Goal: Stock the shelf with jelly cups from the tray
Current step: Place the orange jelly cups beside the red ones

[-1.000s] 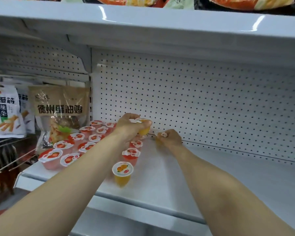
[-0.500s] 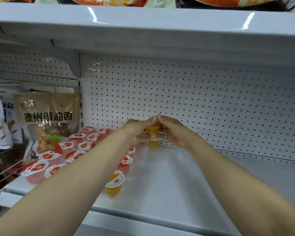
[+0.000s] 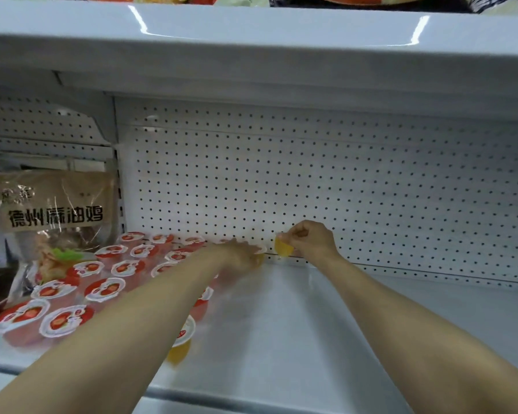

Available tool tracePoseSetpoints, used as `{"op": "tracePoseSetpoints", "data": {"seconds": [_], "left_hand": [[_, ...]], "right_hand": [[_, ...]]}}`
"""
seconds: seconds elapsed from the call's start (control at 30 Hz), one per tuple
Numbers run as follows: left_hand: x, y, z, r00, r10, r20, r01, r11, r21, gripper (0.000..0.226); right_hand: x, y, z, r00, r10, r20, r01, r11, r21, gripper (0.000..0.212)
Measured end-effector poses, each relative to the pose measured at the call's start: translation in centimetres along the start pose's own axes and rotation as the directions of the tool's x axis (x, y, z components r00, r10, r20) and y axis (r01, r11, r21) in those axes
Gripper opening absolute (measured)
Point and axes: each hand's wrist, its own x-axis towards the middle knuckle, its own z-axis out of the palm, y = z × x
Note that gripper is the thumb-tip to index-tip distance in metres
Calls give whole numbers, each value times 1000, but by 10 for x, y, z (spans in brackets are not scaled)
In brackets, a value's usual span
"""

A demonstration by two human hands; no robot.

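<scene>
Both of my hands are at the back of the white shelf, close to the pegboard wall. My right hand pinches an orange jelly cup just above the shelf floor. My left hand, blurred, is low on the shelf and curled around another orange jelly cup, beside the red cups. Several red strawberry jelly cups stand in rows on the shelf's left part. One more orange cup stands near the front edge, partly hidden by my left forearm. The tray is out of view.
A brown packaged food bag hangs left of the shelf divider. The shelf above overhangs the work area and carries snack bags. The pegboard back wall is right behind my hands.
My hands, pressed together around the cups half a second ago, have separated. The left hand dropped to the shelf by the red cups; the right moved slightly right with its cup.
</scene>
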Motion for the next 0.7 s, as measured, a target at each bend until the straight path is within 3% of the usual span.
{"op": "tracePoseSetpoints", "data": {"seconds": [0.23, 0.43, 0.6, 0.7], "left_hand": [[11, -2, 0, 1000, 9, 25, -11, 996, 92, 56], [7, -2, -2, 999, 35, -6, -33, 989, 141, 55], [14, -5, 0, 999, 29, -18, -27, 996, 87, 57], [15, -4, -2, 997, 2, -82, -6, 999, -43, 61]], "right_hand": [[2, 14, 21, 1000, -20, -12, 17, 981, -192, 37], [9, 18, 30, 998, 61, 17, -51, 932, -358, 31], [12, 10, 32, 989, 142, 52, -102, 880, -464, 44], [8, -1, 29, 982, 176, 69, -114, 844, -524, 50]]}}
